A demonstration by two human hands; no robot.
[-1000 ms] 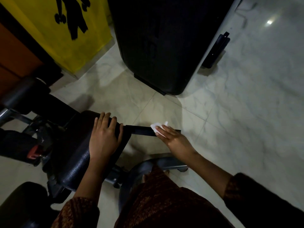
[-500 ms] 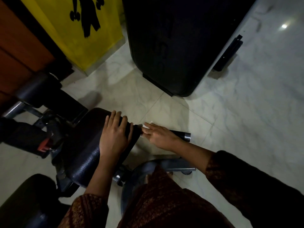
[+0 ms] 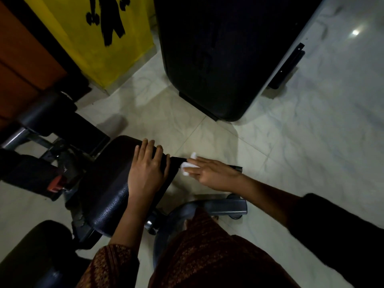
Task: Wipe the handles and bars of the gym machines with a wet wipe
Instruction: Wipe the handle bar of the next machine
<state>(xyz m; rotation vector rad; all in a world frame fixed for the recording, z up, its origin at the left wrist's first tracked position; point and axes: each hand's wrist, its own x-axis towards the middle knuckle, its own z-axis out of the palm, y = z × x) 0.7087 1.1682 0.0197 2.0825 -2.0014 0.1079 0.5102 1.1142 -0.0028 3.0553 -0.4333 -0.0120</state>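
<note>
**Q:** Head view: where is the wet wipe [image 3: 188,166] located?

**A:** It is pressed onto the black bar [image 3: 235,167] that juts out just right of the padded seat [image 3: 108,183]. It is covered by the right hand [image 3: 214,175], whose fingers are laid nearly straight. The thumb is hidden.

**Q:** And the left hand [image 3: 145,173]?

**A:** It is laid flat on the seat's right end, fingers slightly spread, nothing gripped. A yellow sign [image 3: 99,42] and a black machine housing [image 3: 218,59] are noted beyond the seat.
</note>
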